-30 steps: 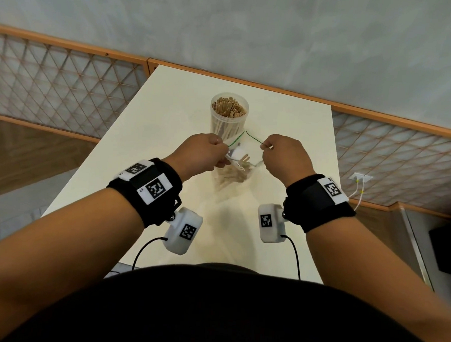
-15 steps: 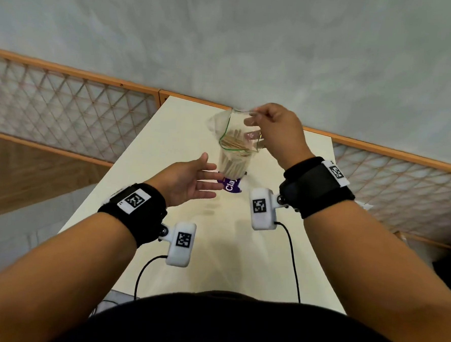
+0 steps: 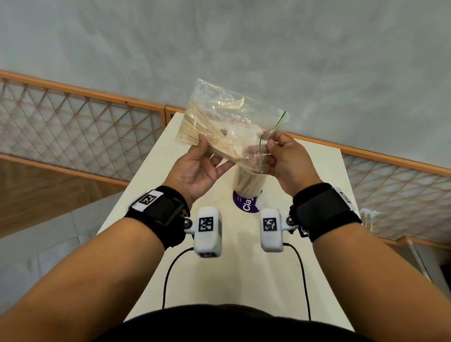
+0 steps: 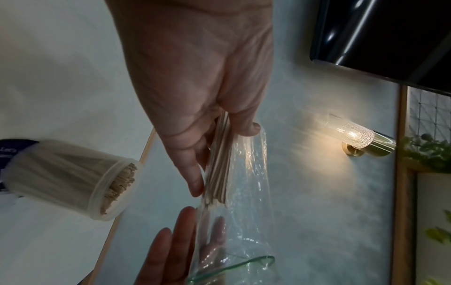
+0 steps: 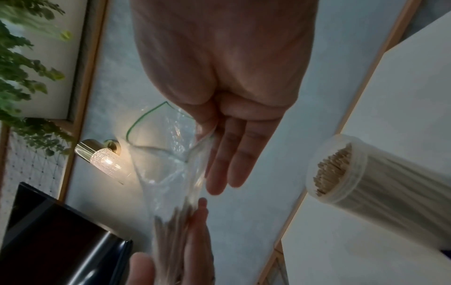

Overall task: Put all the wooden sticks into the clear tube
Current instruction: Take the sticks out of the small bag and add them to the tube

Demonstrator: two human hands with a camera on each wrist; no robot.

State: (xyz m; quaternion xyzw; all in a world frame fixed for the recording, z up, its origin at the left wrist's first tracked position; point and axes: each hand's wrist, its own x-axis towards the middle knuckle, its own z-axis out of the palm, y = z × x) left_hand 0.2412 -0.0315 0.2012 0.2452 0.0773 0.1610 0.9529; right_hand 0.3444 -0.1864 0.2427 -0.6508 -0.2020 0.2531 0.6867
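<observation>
Gripping the sticks [image 3: 208, 136] through the bag [image 3: 232, 123], the left hand [image 3: 198, 166] lifts its shut end at frame centre; the right hand [image 3: 285, 161] pinches the green-edged mouth, likely aiming it at the tube [image 3: 250, 183] below, already packed and leaving little room.

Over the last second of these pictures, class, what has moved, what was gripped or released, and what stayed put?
The plastic bag of wooden sticks went up from the table to above the clear tube. The left hand let go, then gripped the stick end again; the right hand kept pinching the green-edged mouth. The tube stayed upright on the table, already holding sticks.
</observation>
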